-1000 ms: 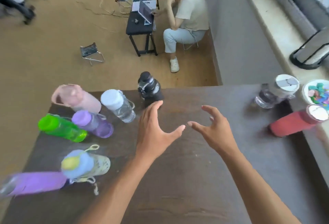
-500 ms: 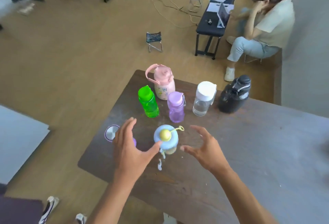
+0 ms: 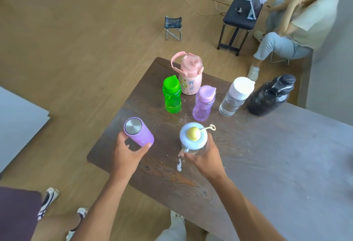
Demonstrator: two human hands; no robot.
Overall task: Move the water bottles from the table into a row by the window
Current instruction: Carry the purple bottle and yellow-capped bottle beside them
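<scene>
Left hand [image 3: 126, 151] around purple flask [image 3: 138, 133], right hand [image 3: 203, 156] around blue-lidded bottle [image 3: 193, 137]; no legible lettering.

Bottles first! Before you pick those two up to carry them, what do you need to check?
1. Left hand around the purple flask: ok, fingers on both sides.
2. Right hand around the blue-lidded bottle: ok.
3. Flask lid on: ok.
4. Blue-lidded bottle's dangling strap free of the table: cannot tell.
5. Purple bottle and green bottle clear of the lift: ok, standing apart.
6. Room by the window: cannot tell, out of view.
</scene>
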